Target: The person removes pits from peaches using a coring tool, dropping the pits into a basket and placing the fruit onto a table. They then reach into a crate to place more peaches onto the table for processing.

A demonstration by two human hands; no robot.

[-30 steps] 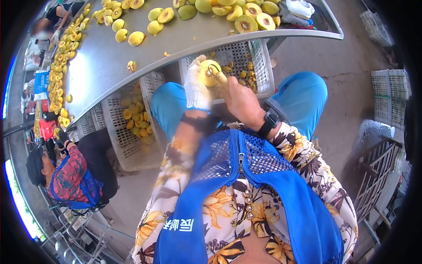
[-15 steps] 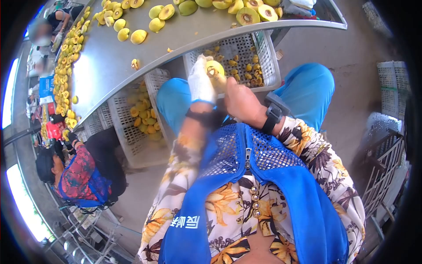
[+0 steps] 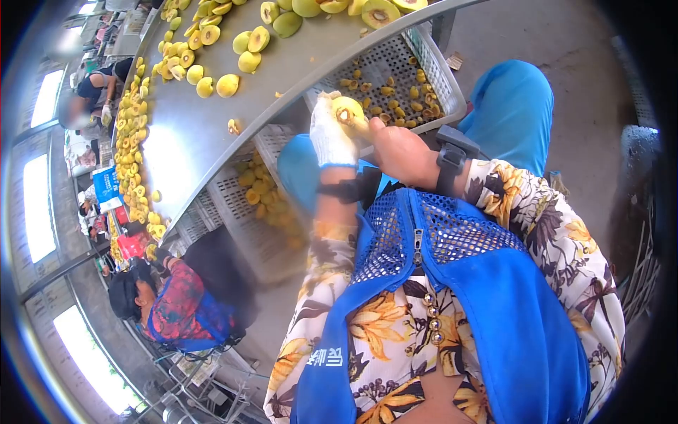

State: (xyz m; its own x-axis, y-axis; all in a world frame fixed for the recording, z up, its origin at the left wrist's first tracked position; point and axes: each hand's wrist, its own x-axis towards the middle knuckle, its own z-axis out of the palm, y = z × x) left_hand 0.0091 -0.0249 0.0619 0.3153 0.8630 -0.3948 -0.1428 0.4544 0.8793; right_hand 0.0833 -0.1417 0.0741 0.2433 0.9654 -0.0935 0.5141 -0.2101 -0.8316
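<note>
My left hand (image 3: 329, 136), in a white glove, is closed around a yellow peach half (image 3: 349, 111), its cut face with a brown centre turned up. My bare right hand (image 3: 404, 154) is closed, its thumb and fingertips against the near edge of the peach half. Whatever the right fingers grip is hidden. Just beyond both hands, under the table edge, is a white plastic crate (image 3: 452, 88) with small yellow-brown pit pieces on its floor. Another white crate (image 3: 244, 222), to the left, contains yellow peach pieces (image 3: 265, 191).
A metal table (image 3: 212, 116) with a raised rim curves across in front of me. Peach halves (image 3: 247, 49) lie along its far part, and more line its left edge (image 3: 131, 155). A co-worker in a red patterned top (image 3: 176, 297) sits at left; another person (image 3: 99, 88) stands farther off.
The view has shifted, so the table and crates appear moved. Both hands stay together at the peach half, which is tilted slightly differently.
</note>
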